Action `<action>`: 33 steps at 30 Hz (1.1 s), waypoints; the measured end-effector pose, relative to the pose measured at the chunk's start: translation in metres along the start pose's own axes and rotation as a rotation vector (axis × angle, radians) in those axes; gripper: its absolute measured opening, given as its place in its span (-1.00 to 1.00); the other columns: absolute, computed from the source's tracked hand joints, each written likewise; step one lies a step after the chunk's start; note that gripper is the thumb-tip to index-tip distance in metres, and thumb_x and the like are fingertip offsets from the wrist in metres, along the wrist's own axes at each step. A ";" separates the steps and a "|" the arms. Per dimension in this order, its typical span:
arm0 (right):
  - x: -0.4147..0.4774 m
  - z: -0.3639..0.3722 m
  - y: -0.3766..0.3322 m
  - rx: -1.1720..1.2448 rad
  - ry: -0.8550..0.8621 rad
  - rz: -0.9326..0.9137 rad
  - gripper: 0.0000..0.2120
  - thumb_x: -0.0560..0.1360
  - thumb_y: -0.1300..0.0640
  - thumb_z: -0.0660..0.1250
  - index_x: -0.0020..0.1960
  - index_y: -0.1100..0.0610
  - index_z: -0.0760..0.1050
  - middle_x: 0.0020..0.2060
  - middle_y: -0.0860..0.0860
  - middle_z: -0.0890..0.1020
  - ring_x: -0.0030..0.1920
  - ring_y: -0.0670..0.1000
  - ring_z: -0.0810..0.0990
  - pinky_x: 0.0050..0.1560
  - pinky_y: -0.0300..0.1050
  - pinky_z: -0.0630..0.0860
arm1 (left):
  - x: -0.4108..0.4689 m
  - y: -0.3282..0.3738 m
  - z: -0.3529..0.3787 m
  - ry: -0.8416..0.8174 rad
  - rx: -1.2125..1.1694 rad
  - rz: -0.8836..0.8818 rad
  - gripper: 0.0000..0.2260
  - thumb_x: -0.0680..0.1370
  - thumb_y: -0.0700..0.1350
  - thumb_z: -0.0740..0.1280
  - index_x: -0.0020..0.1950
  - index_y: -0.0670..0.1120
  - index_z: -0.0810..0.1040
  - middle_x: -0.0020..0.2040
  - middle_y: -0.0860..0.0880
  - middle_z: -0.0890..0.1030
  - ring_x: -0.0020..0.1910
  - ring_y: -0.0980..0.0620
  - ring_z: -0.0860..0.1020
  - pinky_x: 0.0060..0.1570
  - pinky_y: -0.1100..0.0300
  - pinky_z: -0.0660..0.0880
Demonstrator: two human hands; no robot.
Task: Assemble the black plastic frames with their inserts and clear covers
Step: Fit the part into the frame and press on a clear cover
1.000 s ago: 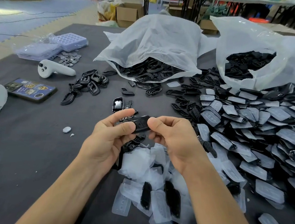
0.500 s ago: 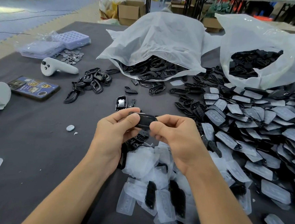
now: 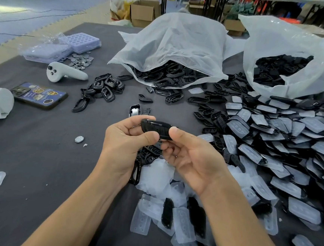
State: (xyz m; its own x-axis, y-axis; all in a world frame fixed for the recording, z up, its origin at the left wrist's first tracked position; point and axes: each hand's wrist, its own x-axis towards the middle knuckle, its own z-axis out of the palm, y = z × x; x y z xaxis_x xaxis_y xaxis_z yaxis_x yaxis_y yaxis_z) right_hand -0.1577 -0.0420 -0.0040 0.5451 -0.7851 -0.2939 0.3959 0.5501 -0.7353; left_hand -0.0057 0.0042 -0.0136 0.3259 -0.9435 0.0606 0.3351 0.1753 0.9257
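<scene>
One black frame (image 3: 155, 129), long axis left to right, was pinched at its ends by left hand (image 3: 124, 149) and right hand (image 3: 191, 160); clear covers (image 3: 156, 177) lay below.

left hand (image 3: 125, 141) pinching, right hand (image 3: 192, 159) pinching

We see one black frame (image 3: 155, 129) level, raised off the worktop (image 3: 37, 151). Clear covers (image 3: 140, 222) heaped right below it, loose frames (image 3: 105, 86) farther back.

hands: two, left hand (image 3: 125, 145) and right hand (image 3: 191, 156)
held black frame (image 3: 156, 129): one
plastic bags (image 3: 176, 43): two
phone (image 3: 39, 95): one
white controller (image 3: 65, 72): one
clear covers (image 3: 237, 127): too many to count
</scene>
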 end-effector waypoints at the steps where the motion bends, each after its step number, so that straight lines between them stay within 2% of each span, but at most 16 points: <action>1: 0.000 0.000 0.000 0.039 -0.005 0.011 -0.66 0.38 0.17 0.43 0.08 0.34 0.61 -0.26 0.13 0.65 -0.32 -0.04 0.60 -0.26 -0.27 0.55 | 0.000 -0.001 0.001 0.014 -0.004 0.002 -0.69 0.33 -0.37 0.51 -0.06 0.00 0.78 -0.18 -0.12 0.76 -0.26 0.00 0.72 -0.20 0.23 0.63; 4: 0.000 0.000 -0.004 0.095 0.065 0.012 -0.81 0.55 0.22 0.35 -0.06 0.34 0.67 -0.19 0.22 0.71 -0.31 0.04 0.67 -0.30 -0.23 0.61 | 0.000 -0.003 0.000 0.093 0.106 0.085 -0.71 0.34 -0.31 0.52 -0.07 0.04 0.78 -0.19 -0.05 0.76 -0.22 0.04 0.70 -0.13 0.24 0.61; 6: 0.000 -0.001 -0.008 -0.018 0.130 -0.014 -0.70 0.65 0.16 0.29 -0.09 0.33 0.67 -0.18 0.26 0.72 -0.34 0.06 0.70 -0.35 -0.19 0.63 | -0.002 -0.004 -0.001 0.152 0.381 0.231 -0.72 0.36 -0.28 0.54 -0.13 0.11 0.76 -0.22 0.06 0.75 -0.23 0.13 0.67 -0.13 0.29 0.58; 9: -0.001 0.001 -0.010 -0.178 0.139 0.008 -0.65 0.66 0.00 0.28 -0.05 0.28 0.60 -0.30 0.21 0.69 -0.45 0.02 0.64 -0.46 -0.21 0.57 | -0.007 -0.005 0.000 0.148 0.623 0.410 -0.64 0.43 -0.35 0.56 -0.17 0.16 0.73 -0.10 0.17 0.76 -0.04 0.16 0.73 0.03 0.24 0.62; 10: -0.001 0.001 -0.009 -0.202 0.136 -0.006 -0.68 0.66 0.02 0.30 -0.06 0.28 0.58 -0.34 0.19 0.67 -0.48 0.00 0.60 -0.48 -0.23 0.53 | -0.010 -0.007 0.000 0.134 0.638 0.442 -0.62 0.43 -0.39 0.55 -0.18 0.14 0.73 -0.05 0.19 0.76 0.01 0.15 0.73 0.08 0.24 0.62; 14: 0.000 0.000 -0.006 -0.302 0.191 -0.165 -0.89 0.59 0.32 0.36 -0.11 0.25 0.59 -0.42 0.12 0.56 -0.52 -0.03 0.50 -0.50 -0.24 0.42 | -0.014 -0.010 0.000 0.074 0.765 0.498 -0.56 0.43 -0.47 0.48 -0.07 0.11 0.74 0.09 0.25 0.73 0.10 0.23 0.70 0.12 0.31 0.60; 16: 0.001 -0.004 -0.007 -0.449 0.281 -0.271 -0.88 0.55 0.37 0.39 -0.14 0.21 0.61 -0.48 0.08 0.57 -0.53 -0.02 0.50 -0.50 -0.22 0.42 | -0.013 -0.007 0.001 0.047 0.804 0.445 -0.46 0.46 -0.50 0.36 -0.02 0.18 0.75 0.06 0.30 0.72 0.09 0.25 0.70 0.13 0.36 0.58; 18: 0.001 -0.009 -0.010 -0.607 0.326 -0.356 -0.85 0.51 0.36 0.43 -0.18 0.15 0.65 -0.48 0.07 0.61 -0.52 -0.03 0.52 -0.49 -0.20 0.42 | -0.010 -0.005 0.002 0.092 0.698 0.301 -0.39 0.49 -0.49 0.27 0.09 0.25 0.71 0.03 0.26 0.74 0.01 0.19 0.73 0.07 0.35 0.60; 21: -0.001 -0.010 -0.011 -0.767 0.263 -0.410 -0.84 0.46 0.31 0.46 -0.22 0.09 0.69 -0.47 0.03 0.65 -0.51 -0.04 0.56 -0.46 -0.22 0.43 | -0.006 -0.002 0.004 0.074 0.476 0.082 -0.67 0.53 -0.20 0.37 0.13 0.20 0.72 -0.01 0.07 0.78 -0.10 0.08 0.74 -0.05 0.23 0.63; 23: -0.003 -0.009 -0.009 -0.868 0.237 -0.446 -0.85 0.44 0.27 0.48 -0.21 0.04 0.70 -0.45 0.00 0.67 -0.50 -0.05 0.59 -0.44 -0.27 0.46 | -0.006 -0.002 0.005 -0.030 0.531 -0.009 -0.74 0.45 -0.07 0.45 0.06 0.22 0.75 -0.13 -0.04 0.78 -0.16 0.07 0.67 -0.09 0.11 0.58; 25: -0.004 -0.008 -0.006 -0.992 0.261 -0.512 -0.84 0.43 0.25 0.50 -0.20 -0.01 0.72 -0.42 -0.05 0.69 -0.46 -0.04 0.64 -0.41 -0.20 0.55 | -0.006 -0.003 0.006 -0.084 0.588 -0.053 -0.71 0.44 -0.14 0.53 0.01 0.25 0.76 -0.19 -0.04 0.77 -0.19 0.03 0.65 -0.08 0.06 0.55; 27: -0.006 -0.004 -0.003 -1.077 0.284 -0.581 -0.81 0.42 0.26 0.52 -0.20 -0.03 0.72 -0.41 -0.11 0.69 -0.42 -0.04 0.67 -0.32 -0.10 0.64 | -0.005 -0.003 0.005 -0.087 0.573 -0.094 -0.66 0.48 -0.29 0.53 -0.03 0.19 0.78 -0.18 -0.01 0.78 -0.18 0.07 0.71 -0.15 0.17 0.60; 29: -0.007 -0.001 -0.001 -1.039 0.274 -0.583 -0.78 0.41 0.31 0.51 -0.19 -0.02 0.72 -0.40 -0.09 0.70 -0.43 -0.07 0.66 -0.37 -0.15 0.62 | -0.005 0.000 0.002 -0.072 0.524 -0.129 -0.68 0.48 -0.38 0.50 -0.07 0.06 0.80 -0.17 -0.07 0.78 -0.19 0.04 0.74 -0.23 0.26 0.59; 31: -0.007 0.000 -0.005 -0.814 0.237 -0.500 -0.79 0.43 0.36 0.48 -0.15 0.06 0.73 -0.40 0.00 0.69 -0.45 -0.06 0.63 -0.40 -0.21 0.56 | -0.004 0.002 -0.001 -0.023 0.456 -0.158 -0.73 0.47 -0.42 0.49 -0.10 -0.05 0.79 -0.17 -0.14 0.77 -0.22 -0.05 0.74 -0.26 0.19 0.62; 33: -0.006 -0.005 -0.011 -0.652 0.243 -0.454 -0.83 0.45 0.38 0.45 -0.15 0.14 0.72 -0.41 0.09 0.67 -0.42 -0.02 0.62 -0.36 -0.20 0.55 | -0.005 0.003 -0.002 0.040 0.392 -0.171 -0.76 0.46 -0.45 0.48 -0.15 -0.11 0.77 -0.18 -0.18 0.76 -0.31 -0.05 0.71 -0.36 0.19 0.59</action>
State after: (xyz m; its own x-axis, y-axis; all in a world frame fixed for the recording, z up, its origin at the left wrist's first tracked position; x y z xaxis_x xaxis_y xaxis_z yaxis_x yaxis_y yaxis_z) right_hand -0.1688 -0.0449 0.0029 0.2309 -0.9718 0.0479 -0.0094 -0.0514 -0.9986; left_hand -0.0041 0.0097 -0.0115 0.3317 -0.9365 -0.1137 0.0284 -0.1105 0.9935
